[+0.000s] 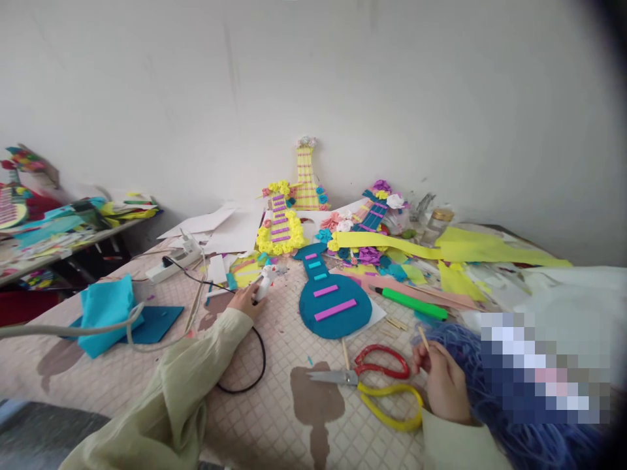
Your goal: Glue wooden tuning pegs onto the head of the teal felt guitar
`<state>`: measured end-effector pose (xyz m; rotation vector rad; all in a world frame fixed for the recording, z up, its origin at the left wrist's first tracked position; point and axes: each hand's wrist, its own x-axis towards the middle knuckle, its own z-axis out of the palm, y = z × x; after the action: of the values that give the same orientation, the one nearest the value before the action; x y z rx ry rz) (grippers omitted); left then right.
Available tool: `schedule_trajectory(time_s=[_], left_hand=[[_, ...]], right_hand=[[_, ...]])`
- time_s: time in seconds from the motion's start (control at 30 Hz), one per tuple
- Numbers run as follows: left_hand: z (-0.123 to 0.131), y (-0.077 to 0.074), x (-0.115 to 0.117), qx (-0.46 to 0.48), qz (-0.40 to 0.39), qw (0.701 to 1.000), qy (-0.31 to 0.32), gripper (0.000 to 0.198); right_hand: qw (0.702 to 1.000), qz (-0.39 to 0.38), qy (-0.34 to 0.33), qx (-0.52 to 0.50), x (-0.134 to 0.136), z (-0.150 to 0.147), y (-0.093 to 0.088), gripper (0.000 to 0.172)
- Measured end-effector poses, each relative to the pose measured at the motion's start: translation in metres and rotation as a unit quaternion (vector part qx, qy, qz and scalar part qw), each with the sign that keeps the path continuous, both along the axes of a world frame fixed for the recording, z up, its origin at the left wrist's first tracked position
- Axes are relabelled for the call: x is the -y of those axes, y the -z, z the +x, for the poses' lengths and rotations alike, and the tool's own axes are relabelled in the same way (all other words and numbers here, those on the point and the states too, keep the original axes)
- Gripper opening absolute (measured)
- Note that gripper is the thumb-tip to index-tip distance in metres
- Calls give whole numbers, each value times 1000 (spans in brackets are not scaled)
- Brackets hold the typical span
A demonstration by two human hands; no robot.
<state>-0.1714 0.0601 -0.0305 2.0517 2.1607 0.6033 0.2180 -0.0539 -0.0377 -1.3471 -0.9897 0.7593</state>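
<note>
My left hand [246, 300] is stretched forward and closed around a white glue gun [265, 282], whose black cord [255, 365] loops back over the table. My right hand [439, 378] rests near the table's front right and pinches a thin wooden stick [423, 338] upright. Between the hands lies a teal guitar-shaped cutout [329, 297] with cyan and purple strips on it. Scissors [377, 382] with one red and one yellow handle lie just left of my right hand.
Finished paper guitars [304, 179] with yellow flowers lean against the wall. Yellow paper sheets [455, 248], a green cutter [414, 303], a glass jar [438, 222], a power strip [174, 261], cyan foam [105, 313] and blue yarn [490, 365] crowd the table. A cluttered shelf [59, 228] stands at the left.
</note>
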Motion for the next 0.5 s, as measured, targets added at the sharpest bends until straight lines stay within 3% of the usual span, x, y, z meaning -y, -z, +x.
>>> schedule_trajectory(time_s=[0.13,0.27,0.33,0.4,0.5], left_hand=[[-7,-10,14,-30,9,999,-11,39],[-6,-36,51,-52,16,998,-27,34],[10,-50,72,-48,-21,998,29,23],[39,-59,90,7,-48,988,144,21],[94,-60,102,70,49,953,289,30]], right_hand=[[1000,-16,-14,-22,3,-4,-3,23],[995,-22,-87,34,4,-16,-12,30],[982,-26,-164,88,3,-26,-22,33],[957,-19,-245,153,1,-37,-37,33],[909,26,-315,271,-6,-53,-61,29]])
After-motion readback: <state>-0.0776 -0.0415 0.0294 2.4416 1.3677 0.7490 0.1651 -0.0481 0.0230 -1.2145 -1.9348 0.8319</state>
